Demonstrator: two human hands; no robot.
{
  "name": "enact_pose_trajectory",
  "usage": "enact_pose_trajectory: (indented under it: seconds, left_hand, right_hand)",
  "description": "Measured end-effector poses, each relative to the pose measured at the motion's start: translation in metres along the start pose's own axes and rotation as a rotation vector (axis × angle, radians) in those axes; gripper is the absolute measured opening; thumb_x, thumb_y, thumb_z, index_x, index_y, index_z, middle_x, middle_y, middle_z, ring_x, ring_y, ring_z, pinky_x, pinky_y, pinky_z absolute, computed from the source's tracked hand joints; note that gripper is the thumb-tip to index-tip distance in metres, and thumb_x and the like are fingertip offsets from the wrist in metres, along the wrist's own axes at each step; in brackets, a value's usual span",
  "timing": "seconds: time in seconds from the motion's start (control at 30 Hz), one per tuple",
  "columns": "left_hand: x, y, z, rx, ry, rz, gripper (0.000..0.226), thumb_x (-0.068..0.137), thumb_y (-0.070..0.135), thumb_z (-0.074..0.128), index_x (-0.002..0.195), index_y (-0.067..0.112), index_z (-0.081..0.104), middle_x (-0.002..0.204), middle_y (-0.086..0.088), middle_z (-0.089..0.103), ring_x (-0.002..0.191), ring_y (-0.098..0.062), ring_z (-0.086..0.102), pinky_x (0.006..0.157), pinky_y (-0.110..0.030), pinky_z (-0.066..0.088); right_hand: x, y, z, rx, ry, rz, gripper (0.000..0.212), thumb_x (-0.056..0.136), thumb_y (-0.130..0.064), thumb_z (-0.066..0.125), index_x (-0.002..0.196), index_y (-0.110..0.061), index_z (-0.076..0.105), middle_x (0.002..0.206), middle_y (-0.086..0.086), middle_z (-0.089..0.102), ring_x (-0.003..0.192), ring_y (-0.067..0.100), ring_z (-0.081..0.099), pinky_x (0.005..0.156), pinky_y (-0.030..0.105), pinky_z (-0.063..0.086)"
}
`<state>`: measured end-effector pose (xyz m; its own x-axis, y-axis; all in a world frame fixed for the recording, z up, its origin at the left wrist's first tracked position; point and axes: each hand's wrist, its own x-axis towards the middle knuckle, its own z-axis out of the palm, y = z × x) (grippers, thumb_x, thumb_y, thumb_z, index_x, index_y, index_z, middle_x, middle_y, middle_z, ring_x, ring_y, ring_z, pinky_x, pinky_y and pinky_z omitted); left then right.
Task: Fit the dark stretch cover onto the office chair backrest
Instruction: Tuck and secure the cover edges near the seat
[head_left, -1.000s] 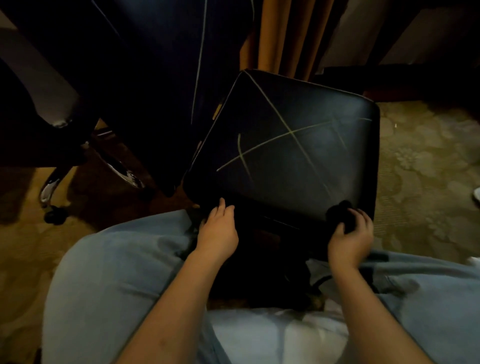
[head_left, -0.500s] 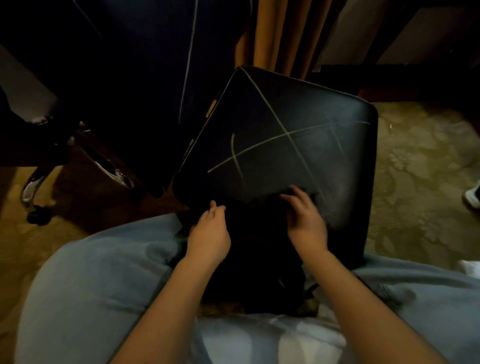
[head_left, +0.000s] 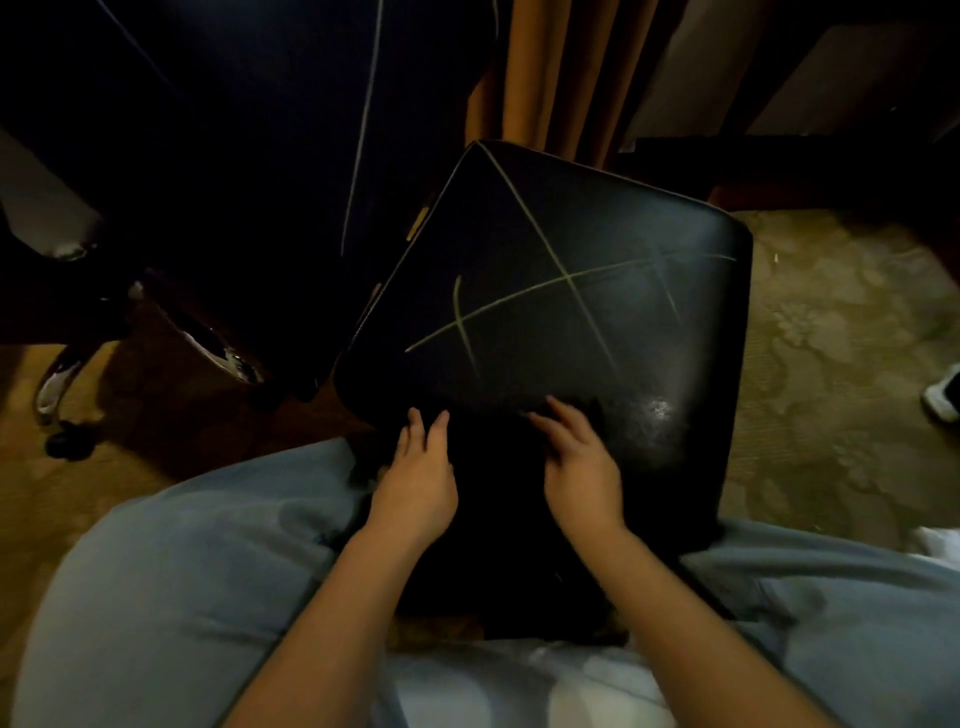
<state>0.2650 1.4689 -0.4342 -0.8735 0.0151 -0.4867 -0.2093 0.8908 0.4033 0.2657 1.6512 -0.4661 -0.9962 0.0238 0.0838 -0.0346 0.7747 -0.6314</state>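
My left hand (head_left: 418, 488) and right hand (head_left: 584, 475) lie on the dark cover (head_left: 498, 499), fingers (head_left: 440, 423) straight, gripping nothing, so its edge beyond my fingertips may slip off the backrest (head_left: 545, 249).

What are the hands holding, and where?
Nothing is plainly gripped. The left hand and right hand press straight fingers on the dark cover by the near edge of the backrest.

Patterned carpet (head_left: 831, 364); chair caster (head_left: 67, 444) left, white shoe (head_left: 943, 397) right.
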Motion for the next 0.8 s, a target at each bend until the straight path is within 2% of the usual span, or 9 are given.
enact_pose_trajectory:
  seconds: [0.07, 0.1, 0.17, 0.23, 0.4, 0.47, 0.57, 0.67, 0.8]
  left_hand:
    - [0.005, -0.001, 0.0, 0.012, 0.002, -0.025, 0.061, 0.102, 0.025, 0.034, 0.153, 0.02, 0.001, 0.159, -0.012, -0.015, 0.147, -0.026, -0.005, 0.115, -0.047, 0.022]
    - [0.009, -0.001, 0.0, 0.019, 0.005, -0.04, 0.061, 0.102, 0.029, 0.033, 0.153, 0.019, 0.0, 0.158, -0.013, -0.017, 0.147, -0.026, -0.008, 0.116, -0.048, 0.021]
    - [0.016, -0.001, -0.002, 0.031, 0.014, -0.063, 0.064, 0.102, 0.038, 0.032, 0.153, 0.017, -0.001, 0.157, -0.015, -0.02, 0.146, -0.027, -0.012, 0.117, -0.049, 0.018]
    - [0.024, -0.003, -0.005, 0.036, 0.024, -0.082, 0.07, 0.1, 0.047, 0.031, 0.153, 0.016, -0.002, 0.156, -0.015, -0.023, 0.146, -0.028, -0.015, 0.116, -0.048, 0.014]
    - [0.045, -0.01, -0.022, 0.159, 0.035, -0.144, 0.084, 0.094, 0.063, 0.029, 0.152, 0.016, -0.008, 0.156, -0.014, -0.025, 0.146, -0.028, -0.015, 0.115, -0.051, 0.012]
    - [0.05, -0.011, -0.029, 0.227, 0.081, -0.167, 0.085, 0.094, 0.062, 0.03, 0.152, 0.013, -0.009, 0.156, -0.016, -0.022, 0.146, -0.029, -0.011, 0.115, -0.05, 0.013]
    - [0.047, -0.005, -0.032, 0.265, 0.262, -0.136, 0.078, 0.098, 0.05, 0.035, 0.152, 0.008, -0.002, 0.159, -0.016, -0.011, 0.147, -0.029, 0.0, 0.117, -0.046, 0.018]
    - [0.034, 0.007, -0.022, 0.211, 0.378, 0.002, 0.069, 0.1, 0.038, 0.039, 0.153, 0.007, 0.007, 0.16, -0.012, 0.001, 0.147, -0.025, 0.01, 0.117, -0.04, 0.016]
    - [0.023, 0.016, -0.011, 0.162, 0.357, 0.137, 0.06, 0.1, 0.032, 0.04, 0.151, 0.009, 0.02, 0.159, -0.008, 0.014, 0.146, -0.02, 0.015, 0.117, -0.038, 0.015]
  right_hand:
    - [0.003, -0.006, 0.006, -0.011, -0.114, -0.097, 0.043, 0.084, -0.001, 0.063, 0.124, -0.016, 0.063, 0.142, 0.005, 0.048, 0.132, 0.022, 0.044, 0.106, 0.037, 0.042]
    - [0.006, -0.004, 0.003, -0.041, -0.167, -0.161, 0.044, 0.085, -0.003, 0.063, 0.128, -0.017, 0.06, 0.144, 0.006, 0.046, 0.134, 0.024, 0.042, 0.107, 0.039, 0.041]
    - [0.014, 0.007, -0.012, -0.131, -0.244, -0.288, 0.048, 0.085, -0.003, 0.064, 0.129, -0.021, 0.059, 0.145, 0.005, 0.046, 0.133, 0.024, 0.043, 0.103, 0.034, 0.042]
    - [0.024, 0.023, -0.027, -0.147, -0.227, -0.321, 0.049, 0.082, 0.004, 0.062, 0.124, -0.021, 0.063, 0.141, 0.007, 0.05, 0.127, 0.025, 0.05, 0.1, 0.033, 0.045]
    - [0.065, 0.091, -0.073, -0.135, 0.064, 0.052, 0.044, 0.087, 0.008, 0.053, 0.12, -0.017, 0.066, 0.141, 0.008, 0.05, 0.124, 0.026, 0.052, 0.104, 0.024, 0.033]
    - [0.073, 0.109, -0.087, -0.12, 0.156, 0.209, 0.039, 0.089, 0.005, 0.053, 0.119, -0.016, 0.066, 0.141, 0.005, 0.051, 0.123, 0.028, 0.053, 0.104, 0.023, 0.031]
    - [0.065, 0.097, -0.074, -0.114, 0.209, 0.297, 0.037, 0.089, 0.003, 0.053, 0.119, -0.014, 0.066, 0.14, 0.004, 0.052, 0.122, 0.027, 0.053, 0.102, 0.018, 0.027]
    - [0.036, 0.058, -0.043, -0.087, 0.193, 0.182, 0.039, 0.085, 0.007, 0.055, 0.115, -0.014, 0.069, 0.134, 0.007, 0.057, 0.118, 0.025, 0.058, 0.099, 0.011, 0.027]
    - [-0.001, 0.004, 0.005, -0.022, 0.01, -0.052, 0.044, 0.079, 0.006, 0.059, 0.117, -0.015, 0.068, 0.133, 0.008, 0.057, 0.121, 0.021, 0.056, 0.106, 0.024, 0.036]
